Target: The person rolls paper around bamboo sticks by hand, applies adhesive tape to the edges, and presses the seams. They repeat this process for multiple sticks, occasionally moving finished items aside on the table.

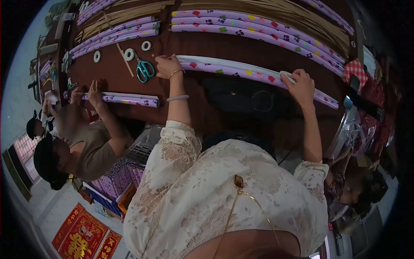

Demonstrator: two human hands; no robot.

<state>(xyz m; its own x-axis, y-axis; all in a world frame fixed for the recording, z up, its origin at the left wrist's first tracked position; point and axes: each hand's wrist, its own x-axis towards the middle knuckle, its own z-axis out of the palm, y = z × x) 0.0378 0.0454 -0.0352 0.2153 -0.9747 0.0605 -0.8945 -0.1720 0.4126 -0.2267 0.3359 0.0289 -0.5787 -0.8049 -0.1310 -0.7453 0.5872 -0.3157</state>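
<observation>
A long roll of lilac patterned paper (228,71) lies across the brown table in front of me, a white strip showing along its far edge. My left hand (169,67) is at the roll's left end, fingers closed round it. Farther right, my right hand (298,84) grips the roll from above, thumb and fingers pressed on the white edge. Teal-handled scissors (145,70) rest just left of my left hand, beside a white tape roll (129,54). Another tape roll (146,45) lies a little beyond them.
More lilac rolls (258,32) and brown strips (267,9) lie along the far side of the table. At the left, a co-worker's hands (95,94) hold a shorter roll (129,99). A red checked cloth (355,74) is at the right.
</observation>
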